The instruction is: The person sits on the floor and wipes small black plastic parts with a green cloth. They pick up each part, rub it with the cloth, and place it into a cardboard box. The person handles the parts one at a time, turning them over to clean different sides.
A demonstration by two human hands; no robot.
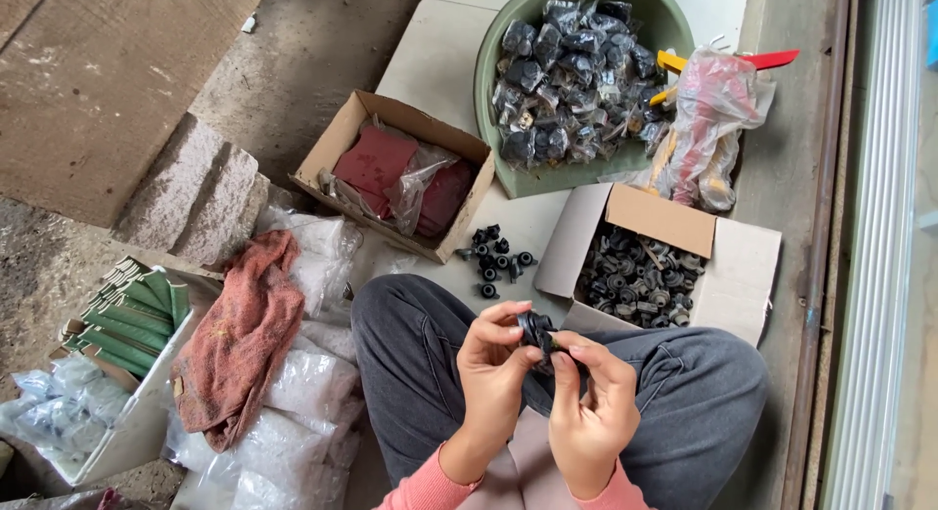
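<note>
Over my grey-trousered knees both hands meet on a small black round part (pixel 536 331). My left hand (pixel 494 368) pinches it from the left with thumb and fingers. My right hand (pixel 591 398) grips it from the right, fingertips on its lower edge. Just beyond my knee, several similar black parts (pixel 495 257) lie loose on the floor. A cardboard box (pixel 743 271) to the right holds many more black parts (pixel 637 276).
A green basin (pixel 493 61) of bagged black parts stands at the back. A cardboard box (pixel 344 134) holds red sheets and plastic. Plastic bag with red and yellow tools (pixel 705 119) at right. A reddish rag (pixel 244 334) lies over white bags (pixel 303 393); green packets (pixel 132 315) sit at left.
</note>
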